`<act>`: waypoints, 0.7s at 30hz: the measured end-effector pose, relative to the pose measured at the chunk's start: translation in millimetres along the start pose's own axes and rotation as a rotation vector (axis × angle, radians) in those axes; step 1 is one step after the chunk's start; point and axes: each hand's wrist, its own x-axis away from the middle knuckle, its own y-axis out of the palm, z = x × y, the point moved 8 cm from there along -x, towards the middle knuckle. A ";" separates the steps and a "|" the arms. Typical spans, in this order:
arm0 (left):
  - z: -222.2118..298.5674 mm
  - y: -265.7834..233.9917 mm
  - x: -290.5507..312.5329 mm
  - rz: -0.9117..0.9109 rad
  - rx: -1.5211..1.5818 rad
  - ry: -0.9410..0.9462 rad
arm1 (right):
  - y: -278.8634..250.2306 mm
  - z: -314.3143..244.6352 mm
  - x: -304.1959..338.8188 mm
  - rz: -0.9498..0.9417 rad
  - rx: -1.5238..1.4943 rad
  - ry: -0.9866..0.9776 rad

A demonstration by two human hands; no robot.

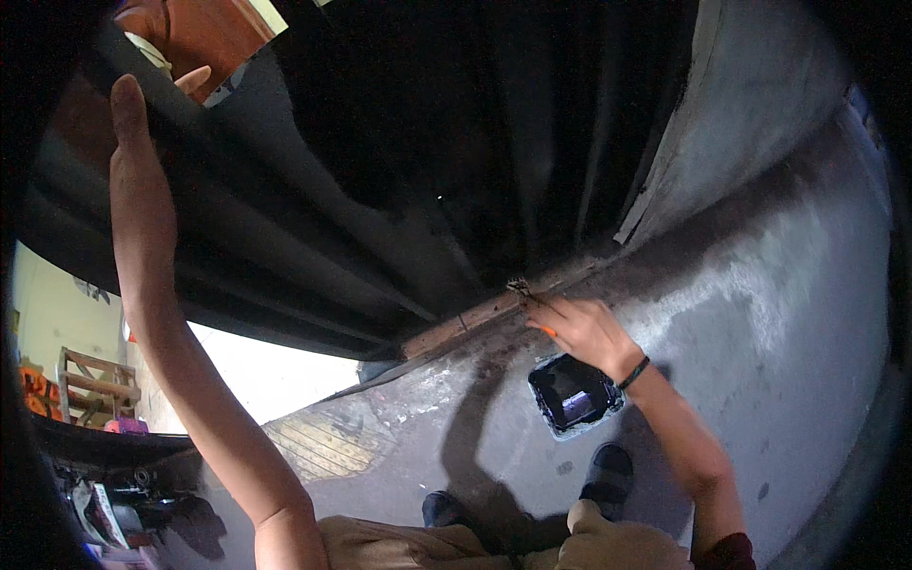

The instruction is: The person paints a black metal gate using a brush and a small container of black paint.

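- Left forearm (204,399), bare, rising along the left side of the frame; its left hand (142,195) stands at the upper left against the dark ribbed panel (418,228). From where I stand I cannot tell whether the fingers grip it.
- Trousers (380,546), beige, across the bottom edge of the frame.
- Right hand (591,334), right of centre and well apart from the left; its fingers are closed on a small brush (519,286). A dark wristband (634,371) circles the wrist.
- Brush, near the centre: dark bristles pointing up and leftward, beside the reddish strip (465,322) along the panel's lower edge; I cannot tell whether they touch it.
- Panel, black, filling the upper middle of the frame.
- Tub (560,437), squarish, below the right hand, with glossy black contents.
- Footwear (613,470), dark, on both feet at lower centre.
- Floor (798,323), grey, stained, spreading to the right.
- Wooden frame (100,385), far left, with an orange item (40,391) beside it.
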 end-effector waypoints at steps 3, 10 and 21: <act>-0.6 -3.1 1.8 0.122 -0.043 0.023 | 9.7 18.5 -28.9 -0.186 0.048 0.040; 2.5 -7.1 1.5 0.118 -0.065 0.081 | -39.5 -2.7 -52.2 0.021 0.024 -0.116; 0.8 -3.2 3.5 0.034 -0.028 -0.054 | -46.7 -16.9 -56.2 0.045 0.086 -0.200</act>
